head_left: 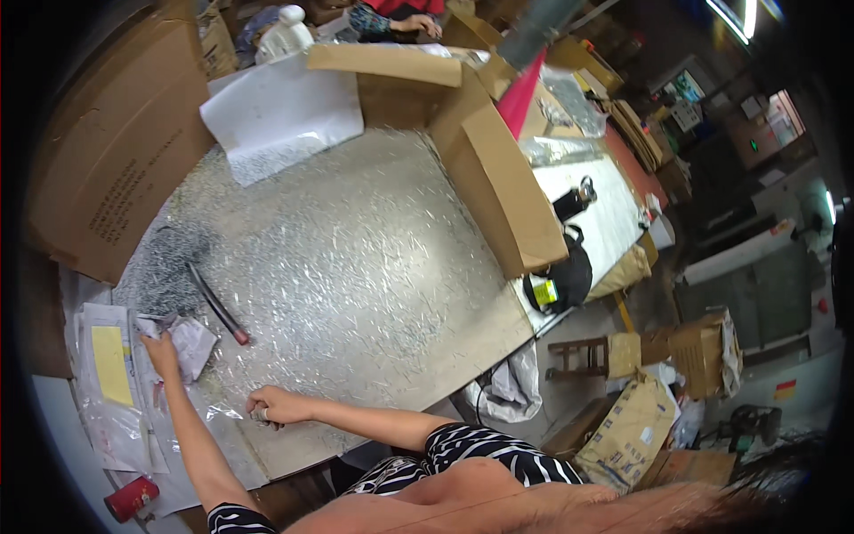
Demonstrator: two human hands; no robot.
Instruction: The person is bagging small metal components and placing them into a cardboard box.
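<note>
My left hand [161, 353] reaches to the left side of the table, its fingertips closed on a crumpled whitish sheet [193, 345]; whether it is paper or plastic I cannot tell. Near the table's front edge, my right hand [283, 405] is curled closed. Something small and greyish shows at its fingers, too small to name. Many thin, shiny metal pins [356, 267] lie scattered over the tabletop. They gather into a dense dark heap [169, 267] beyond my left hand. A dark curved rod with a reddish end [216, 303] lies beside that heap.
Cardboard walls [124, 151] [503, 178] border the table left, back and right. A white sheet [285, 116] hangs at the back. Papers with a yellow note [111, 365] and a red can [132, 498] are at left. A black bag [565, 276] sits at right. Another person's hand [418, 25] shows behind.
</note>
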